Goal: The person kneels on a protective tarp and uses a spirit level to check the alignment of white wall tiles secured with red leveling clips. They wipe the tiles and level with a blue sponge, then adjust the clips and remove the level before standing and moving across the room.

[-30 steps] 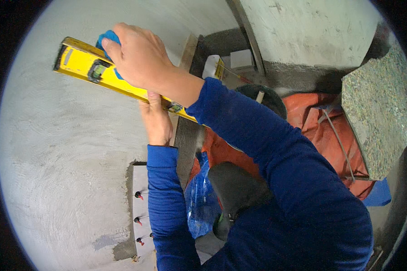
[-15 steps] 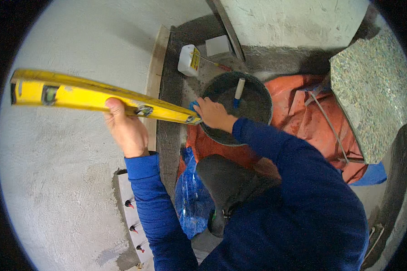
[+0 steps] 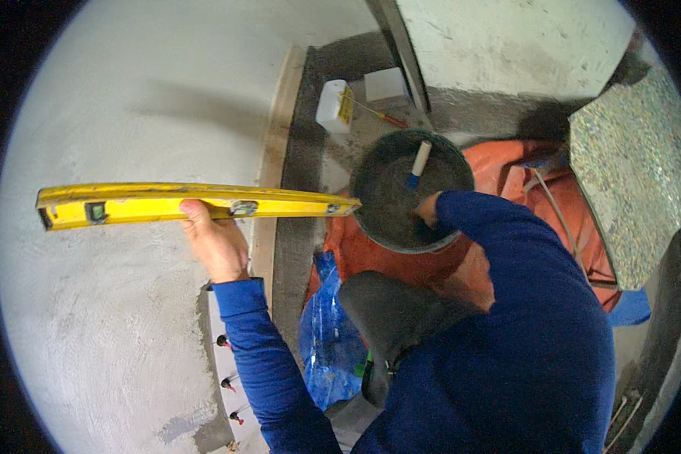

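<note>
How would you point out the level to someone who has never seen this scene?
Start with the pale wall filling the left of the view. In front of it, the left hand holds the level, a long bar running toward the dark bucket. Its bright yellow body with inset vials sets it apart from the plain pale strip behind it.

Grey plaster is covering the left wall (image 3: 106, 265), its rough surface catching pale light, and a soft shadow (image 3: 204, 110) is falling across its upper part. White tile (image 3: 227, 365) with dark-and-red clips (image 3: 226, 384) is facing one patch. A wood strip (image 3: 271, 174) is edging the plaster, with a dark band (image 3: 299, 136) running alongside. The far wall (image 3: 522, 45) is showing stains above a dark base (image 3: 492, 113), and a red tarp (image 3: 507, 163) is covering some floor (image 3: 339, 163).
</note>
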Demonstrator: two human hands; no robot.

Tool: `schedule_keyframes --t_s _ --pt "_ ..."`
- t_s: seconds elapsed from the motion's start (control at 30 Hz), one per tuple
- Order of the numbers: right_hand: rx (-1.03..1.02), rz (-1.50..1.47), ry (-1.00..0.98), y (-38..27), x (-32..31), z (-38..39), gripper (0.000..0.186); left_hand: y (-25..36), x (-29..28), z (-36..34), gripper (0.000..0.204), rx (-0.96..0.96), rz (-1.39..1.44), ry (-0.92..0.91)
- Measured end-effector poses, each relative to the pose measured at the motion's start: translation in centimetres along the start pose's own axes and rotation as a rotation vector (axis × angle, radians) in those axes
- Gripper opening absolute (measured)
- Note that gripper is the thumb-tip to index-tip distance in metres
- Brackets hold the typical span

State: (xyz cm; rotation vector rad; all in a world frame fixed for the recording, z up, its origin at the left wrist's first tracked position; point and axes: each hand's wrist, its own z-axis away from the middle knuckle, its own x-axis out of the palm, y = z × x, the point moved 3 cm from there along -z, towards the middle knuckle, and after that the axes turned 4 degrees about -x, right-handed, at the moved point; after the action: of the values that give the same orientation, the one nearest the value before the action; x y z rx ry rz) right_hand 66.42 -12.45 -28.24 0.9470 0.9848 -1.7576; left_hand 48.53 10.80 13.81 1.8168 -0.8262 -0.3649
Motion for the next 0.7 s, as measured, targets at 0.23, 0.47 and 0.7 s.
schedule_keyframes --t_s 0.23,0.47,0.7 --pt "0.278 -0.165 -0.007 1.1 -6.5 0.8 0.053 -0.5 -0.6 -0.5 0.058 -0.037 0.021 -0.001" --pt "0.122 -1.076 0.765 1.3 -12.8 2.6 0.027 -0.6 -0.3 -0.5 0.039 -0.007 0.102 -0.062" --pt "0.287 -1.014 0.756 -0.6 -13.2 1.9 0.047 -0.7 0.7 -0.9 0.038 0.023 0.061 -0.05"
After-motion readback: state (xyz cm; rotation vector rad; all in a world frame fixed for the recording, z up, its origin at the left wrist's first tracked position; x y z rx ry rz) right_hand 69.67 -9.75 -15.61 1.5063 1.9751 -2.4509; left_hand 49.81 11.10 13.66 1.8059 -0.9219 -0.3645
